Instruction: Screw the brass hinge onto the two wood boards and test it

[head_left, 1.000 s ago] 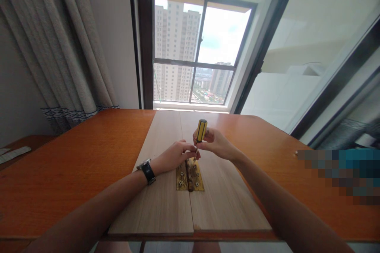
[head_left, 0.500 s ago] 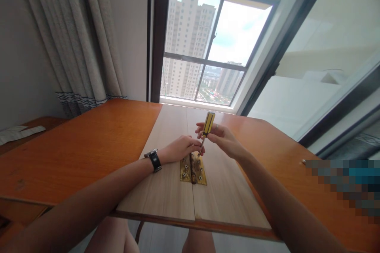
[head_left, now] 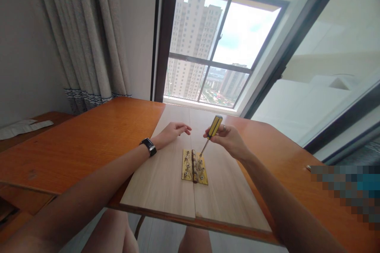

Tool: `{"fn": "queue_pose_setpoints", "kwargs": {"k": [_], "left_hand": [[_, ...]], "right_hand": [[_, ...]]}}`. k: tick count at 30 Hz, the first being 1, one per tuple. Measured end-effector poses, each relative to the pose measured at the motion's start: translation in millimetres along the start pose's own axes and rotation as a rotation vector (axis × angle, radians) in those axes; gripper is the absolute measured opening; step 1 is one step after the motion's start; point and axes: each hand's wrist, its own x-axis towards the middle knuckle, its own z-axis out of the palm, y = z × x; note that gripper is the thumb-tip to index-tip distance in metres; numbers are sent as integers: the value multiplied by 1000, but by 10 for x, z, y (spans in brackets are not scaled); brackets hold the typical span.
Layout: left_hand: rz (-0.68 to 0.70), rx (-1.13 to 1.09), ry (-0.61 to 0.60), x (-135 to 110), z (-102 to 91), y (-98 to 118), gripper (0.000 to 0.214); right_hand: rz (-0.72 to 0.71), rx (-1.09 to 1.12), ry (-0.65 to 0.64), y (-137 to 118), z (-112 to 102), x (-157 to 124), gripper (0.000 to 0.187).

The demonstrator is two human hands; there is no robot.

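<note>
A brass hinge (head_left: 194, 167) with several screws lies across the seam between two pale wood boards, the left board (head_left: 157, 178) and the right board (head_left: 231, 193). My right hand (head_left: 228, 140) is shut on a yellow-and-black screwdriver (head_left: 215, 126), whose thin shaft slants down to the hinge's right leaf near its top screw. My left hand (head_left: 172, 131) rests on the left board above the hinge, its fingers extended and holding nothing. A black wristwatch (head_left: 149, 146) circles my left wrist.
The boards lie on an orange wooden table (head_left: 74, 154), with its near edge close to my knees. A low wooden surface with white paper (head_left: 20, 128) stands at left. A large window and curtains rise behind. A pixelated patch (head_left: 344, 193) covers the table's right side.
My left hand has moved away from the hinge, up and to the left along the board. The screwdriver stays in my right hand. The view has tilted slightly.
</note>
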Motion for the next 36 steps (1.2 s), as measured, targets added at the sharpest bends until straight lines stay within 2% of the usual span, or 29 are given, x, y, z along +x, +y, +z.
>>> {"fn": "queue_pose_setpoints", "kwargs": {"k": [5, 10, 16, 19, 21, 23, 26, 29, 31, 34, 36], "left_hand": [[64, 153, -122, -17, 79, 29, 31], [106, 375, -169, -71, 146, 91, 29], [104, 376, -87, -280, 152, 264, 33], [70, 402, -8, -514, 140, 400, 32], [54, 444, -7, -720, 96, 479, 29], [48, 504, -38, -948, 13, 526, 26], [14, 657, -69, -1291, -148, 527, 32], [-7, 776, -168, -1597, -270, 489, 54], [-2, 810, -230, -1759, -307, 476, 64], [1, 814, -276, -1907, -310, 478, 72], [-2, 827, -278, -1946, -283, 470, 75]], "right_hand": [[-51, -112, 20, -55, 13, 7, 26], [-68, -166, 9, -65, 23, 8, 31], [-32, -34, -25, -55, 31, -20, 35], [-119, 10, 64, -34, -41, -3, 35], [-200, 18, 184, -20, -131, 31, 34], [-228, -113, 333, -9, -239, 71, 33], [-139, -461, 474, 11, -392, 103, 39], [-23, -629, 472, 54, -511, 69, 41], [61, -763, 452, 100, -585, 10, 34], [181, -962, 383, 187, -715, -133, 21], [274, -1069, 338, 246, -808, -264, 21]]}}
